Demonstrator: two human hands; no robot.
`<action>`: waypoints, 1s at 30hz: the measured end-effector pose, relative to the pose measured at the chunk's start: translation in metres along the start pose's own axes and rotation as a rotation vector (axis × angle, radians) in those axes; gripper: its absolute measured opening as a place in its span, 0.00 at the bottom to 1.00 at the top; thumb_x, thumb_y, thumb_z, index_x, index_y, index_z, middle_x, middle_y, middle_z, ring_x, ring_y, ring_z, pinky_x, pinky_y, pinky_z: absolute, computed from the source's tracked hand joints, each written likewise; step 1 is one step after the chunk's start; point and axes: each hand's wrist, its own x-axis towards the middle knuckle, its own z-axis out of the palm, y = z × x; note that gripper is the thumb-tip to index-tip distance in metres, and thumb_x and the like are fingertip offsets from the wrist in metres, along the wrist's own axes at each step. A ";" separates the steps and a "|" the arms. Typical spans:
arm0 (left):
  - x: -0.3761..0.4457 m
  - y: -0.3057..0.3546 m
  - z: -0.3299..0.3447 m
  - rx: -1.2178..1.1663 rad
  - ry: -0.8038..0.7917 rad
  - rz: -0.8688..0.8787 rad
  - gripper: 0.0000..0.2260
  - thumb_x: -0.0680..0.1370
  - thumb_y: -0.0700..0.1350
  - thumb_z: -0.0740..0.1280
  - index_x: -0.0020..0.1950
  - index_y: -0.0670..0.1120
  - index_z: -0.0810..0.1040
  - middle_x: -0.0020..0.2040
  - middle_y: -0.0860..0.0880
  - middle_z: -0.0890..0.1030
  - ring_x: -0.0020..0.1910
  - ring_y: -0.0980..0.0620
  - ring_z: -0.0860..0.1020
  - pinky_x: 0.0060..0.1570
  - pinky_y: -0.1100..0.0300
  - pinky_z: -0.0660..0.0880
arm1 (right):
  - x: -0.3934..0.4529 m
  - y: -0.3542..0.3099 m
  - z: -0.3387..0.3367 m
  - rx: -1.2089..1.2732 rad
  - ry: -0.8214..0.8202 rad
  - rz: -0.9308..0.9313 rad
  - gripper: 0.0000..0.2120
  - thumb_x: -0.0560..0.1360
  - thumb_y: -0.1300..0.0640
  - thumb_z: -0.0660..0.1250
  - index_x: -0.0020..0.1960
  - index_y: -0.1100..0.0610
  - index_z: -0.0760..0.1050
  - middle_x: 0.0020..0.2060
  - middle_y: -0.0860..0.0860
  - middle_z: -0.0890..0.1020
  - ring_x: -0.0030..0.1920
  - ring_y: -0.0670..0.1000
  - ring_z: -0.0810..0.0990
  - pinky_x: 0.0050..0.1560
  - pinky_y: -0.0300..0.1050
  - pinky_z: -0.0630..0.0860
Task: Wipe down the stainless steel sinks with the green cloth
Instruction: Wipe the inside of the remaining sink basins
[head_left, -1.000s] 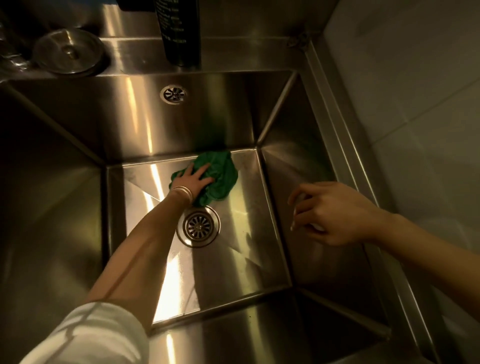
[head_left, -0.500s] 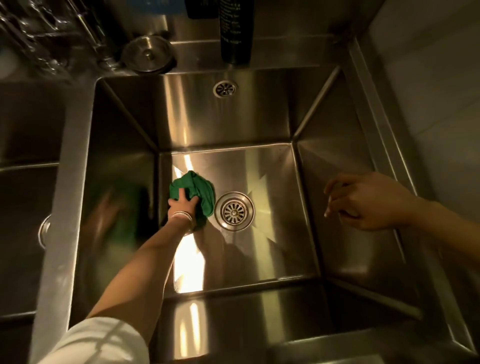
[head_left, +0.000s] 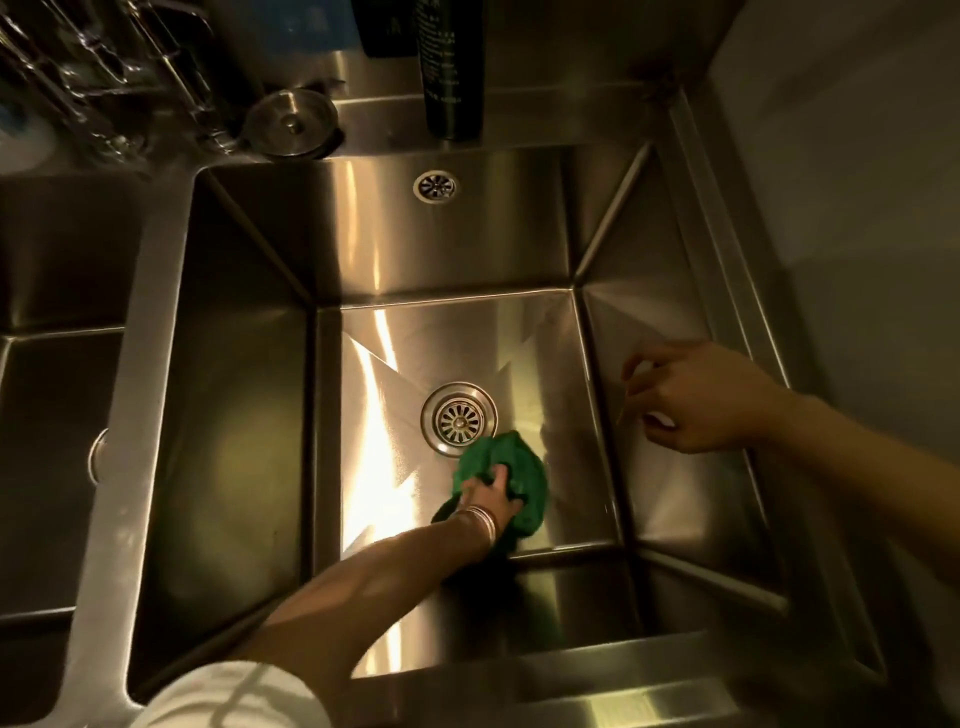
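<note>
Green cloth (head_left: 511, 480) sits bunched on the floor of the right sink (head_left: 519, 343), just beside the drain (head_left: 459, 419), on its near-right side, touching the strainer rim. Your left hand (head_left: 488, 493) presses down on it, fingers curled into the fabric, bangles (head_left: 482, 522) at the wrist, white sleeve (head_left: 228, 696) at the bottom edge. Your right hand (head_left: 698, 397) hovers near the sink's right wall, fingers loosely curled around something small and white; can't tell what. Left sink (head_left: 52, 364) lies past the divider, dim. Further back, overflow grille (head_left: 436, 186) on the rear wall. On the back ledge: round steel lid (head_left: 291, 122), dark bottle (head_left: 451, 67) upright. Wire rack (head_left: 104, 62) at far left, blurred.
</note>
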 end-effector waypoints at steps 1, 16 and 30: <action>0.003 0.015 0.000 0.000 -0.022 0.013 0.27 0.81 0.53 0.57 0.77 0.47 0.51 0.74 0.36 0.56 0.71 0.34 0.60 0.69 0.46 0.60 | 0.000 0.001 0.002 0.004 0.004 0.003 0.15 0.66 0.49 0.57 0.41 0.45 0.82 0.34 0.42 0.82 0.48 0.49 0.80 0.37 0.42 0.76; 0.015 0.055 -0.012 0.503 -0.145 0.535 0.21 0.82 0.49 0.56 0.75 0.52 0.58 0.77 0.41 0.49 0.68 0.32 0.64 0.52 0.48 0.76 | -0.001 0.005 0.000 0.029 -0.008 0.027 0.15 0.67 0.47 0.56 0.43 0.43 0.82 0.35 0.40 0.81 0.49 0.46 0.78 0.36 0.36 0.68; -0.038 -0.009 -0.070 0.251 -0.477 0.283 0.19 0.77 0.39 0.64 0.68 0.47 0.72 0.66 0.45 0.73 0.57 0.45 0.75 0.46 0.58 0.75 | 0.001 0.006 0.000 -0.068 -0.084 0.035 0.15 0.71 0.45 0.57 0.48 0.44 0.81 0.41 0.43 0.83 0.51 0.47 0.77 0.40 0.47 0.77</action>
